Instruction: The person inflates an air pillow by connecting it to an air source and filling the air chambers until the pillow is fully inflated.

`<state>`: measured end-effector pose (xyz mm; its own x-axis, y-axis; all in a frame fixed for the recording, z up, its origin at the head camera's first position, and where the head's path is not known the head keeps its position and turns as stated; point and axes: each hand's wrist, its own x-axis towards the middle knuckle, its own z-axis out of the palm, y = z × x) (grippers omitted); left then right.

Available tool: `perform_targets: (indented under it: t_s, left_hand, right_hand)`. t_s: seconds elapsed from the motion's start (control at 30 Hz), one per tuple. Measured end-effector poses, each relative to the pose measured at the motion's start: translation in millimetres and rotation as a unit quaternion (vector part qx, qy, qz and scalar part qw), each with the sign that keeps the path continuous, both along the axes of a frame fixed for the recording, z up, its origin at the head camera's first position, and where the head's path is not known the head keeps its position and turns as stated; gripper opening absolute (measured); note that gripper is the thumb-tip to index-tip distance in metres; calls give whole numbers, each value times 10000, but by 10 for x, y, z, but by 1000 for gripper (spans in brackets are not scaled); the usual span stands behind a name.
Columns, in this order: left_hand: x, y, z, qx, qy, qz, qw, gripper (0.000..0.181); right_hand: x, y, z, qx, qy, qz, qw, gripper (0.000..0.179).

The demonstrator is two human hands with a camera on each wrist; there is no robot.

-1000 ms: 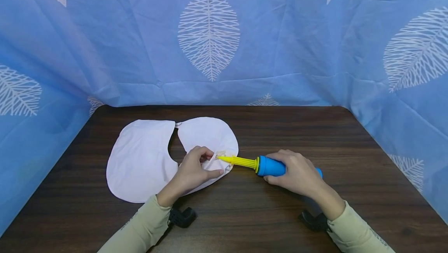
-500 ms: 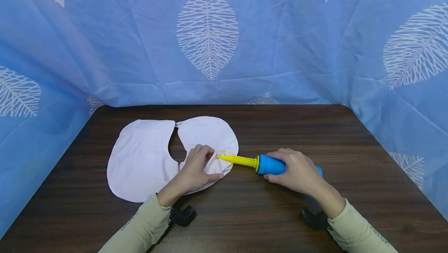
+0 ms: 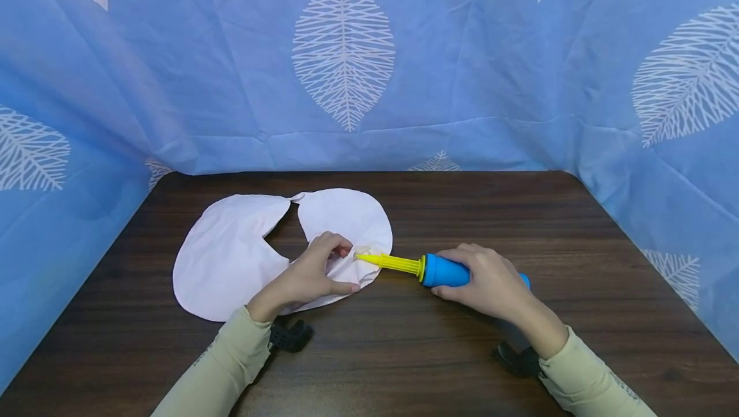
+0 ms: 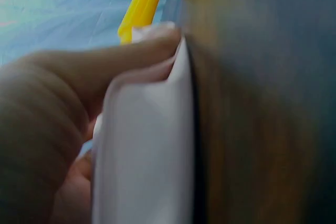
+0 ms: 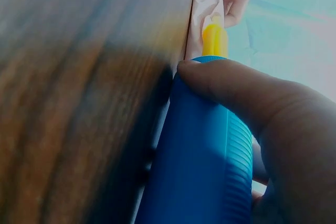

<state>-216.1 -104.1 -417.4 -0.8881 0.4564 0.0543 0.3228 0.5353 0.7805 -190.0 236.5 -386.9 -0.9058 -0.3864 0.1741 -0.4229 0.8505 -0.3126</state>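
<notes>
A flat white inflatable neck pillow lies on the left part of the table, its fabric wrinkled near the right lobe. My left hand pinches that wrinkled fabric, thumb toward the near edge and fingers on the far side of the fold. In the left wrist view the thumb presses on the white cloth. My right hand wraps round the blue body of a hand pump. The pump's yellow nozzle points left, its tip at a small pale valve in the fabric beside my left fingers.
The dark wooden table extends to both sides and in front. A blue curtain with white leaf prints hangs behind and beside it. Black wrist devices sit under both forearms.
My left hand has shifted slightly left and away from me, bunching the pillow so that its central opening has changed shape. The pump and right hand have shifted only slightly left.
</notes>
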Motion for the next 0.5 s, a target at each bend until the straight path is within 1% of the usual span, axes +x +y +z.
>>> perform_targets:
  t_s: [0.1, 0.17, 0.2, 0.27, 0.37, 0.43, 0.5]
  left_hand:
    - [-18, -52, -4, 147, 17, -78, 9999, 61]
    - [-9, -51, 7, 68, 104, -17, 9999, 60]
    - [5, -35, 20, -23, 148, 89, 9998, 60]
    - [47, 24, 63, -328, 258, 400, 9983, 60]
    - [122, 136, 149, -905, 328, 969, 9906, 61]
    - [171, 200, 209, -1164, 212, 1310, 9843, 62]
    - [201, 238, 256, -1244, 34, 1530, 9804, 62]
  right_hand:
    - [2, -10, 7, -6, -22, 34, 10000, 57]
    - [7, -15, 11, 7, -41, 34, 10000, 58]
    - [10, -17, 13, 18, -55, 21, 10000, 58]
    - [18, -18, 15, 35, -71, -12, 10000, 58]
    - [24, -23, 14, 42, -78, -45, 10000, 59]
    - [22, -31, 16, 44, -70, -52, 10000, 59]
    - [15, -40, 20, 49, -59, -51, 10000, 59]
